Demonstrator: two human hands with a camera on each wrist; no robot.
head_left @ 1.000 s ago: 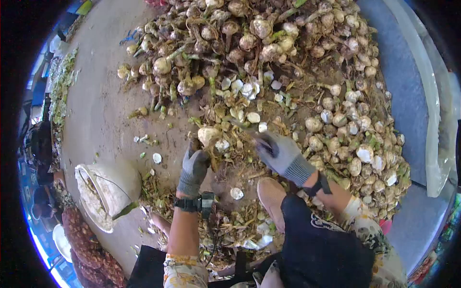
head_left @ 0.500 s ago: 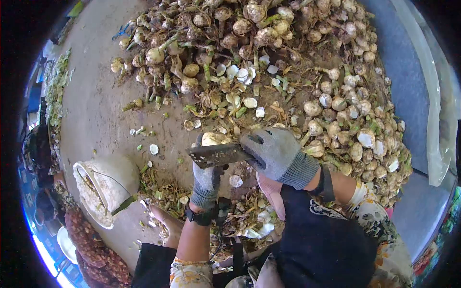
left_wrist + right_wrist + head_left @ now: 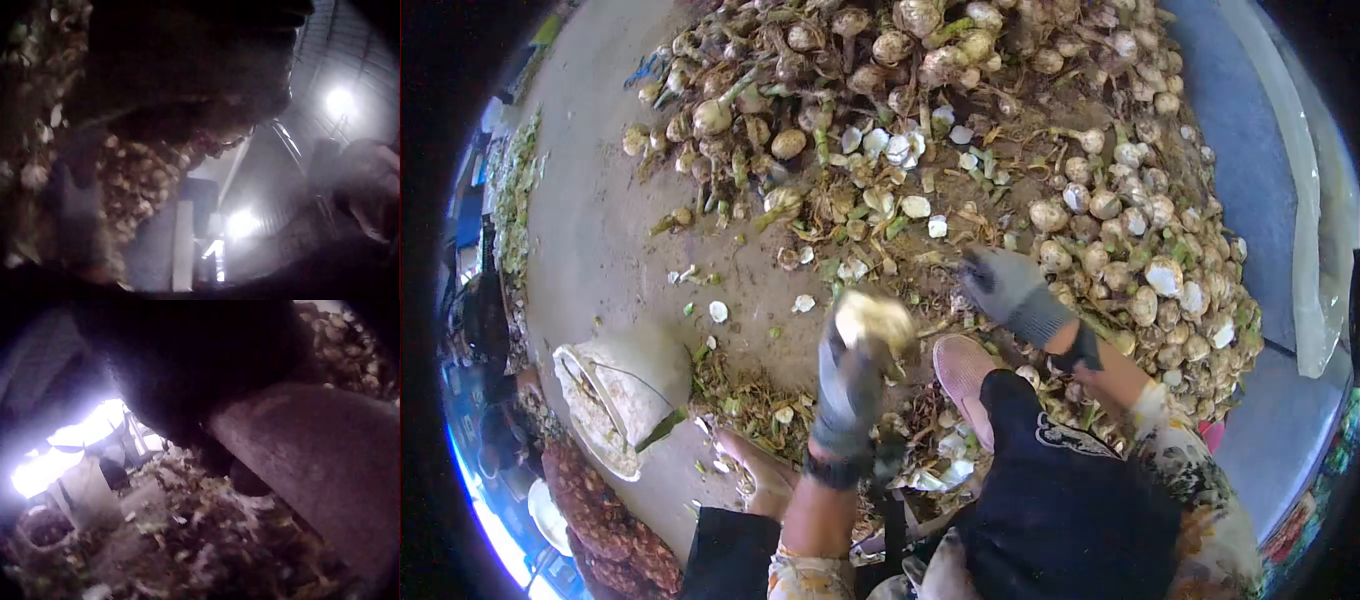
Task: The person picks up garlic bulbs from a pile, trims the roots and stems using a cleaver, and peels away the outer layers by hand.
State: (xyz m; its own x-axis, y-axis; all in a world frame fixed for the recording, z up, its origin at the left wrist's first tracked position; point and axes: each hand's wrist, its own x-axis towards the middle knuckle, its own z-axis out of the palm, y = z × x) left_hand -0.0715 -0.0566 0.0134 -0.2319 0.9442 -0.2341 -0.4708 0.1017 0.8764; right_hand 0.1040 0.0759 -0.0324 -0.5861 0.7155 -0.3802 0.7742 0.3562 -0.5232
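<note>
My left hand [image 3: 845,385], in a grey glove, grips a pale garlic bulb [image 3: 875,320] above the littered floor. The bulb and the glove's fingers are blurred. Off to the right, my gloved right hand [image 3: 1008,285] holds a knife, its fingers curled; in the head view the blade is hardly visible. The right wrist view shows the broad flat blade [image 3: 319,462] close up, over scraps. A gap separates that hand from the bulb. The left wrist view is dark and does not show the held bulb.
A big heap of garlic with stalks [image 3: 840,60] lies ahead, and trimmed bulbs [image 3: 1140,270] are piled at right. White cut pieces [image 3: 900,148] are scattered between. A tipped whitish bucket [image 3: 640,375] lies left, near a red net sack [image 3: 595,500]. A pink shoe [image 3: 962,375] stands close by.
Half a second ago the knife blade lay across the bulb; my right hand has since drawn away to the right. My left hand has moved right with the bulb and tilted.
</note>
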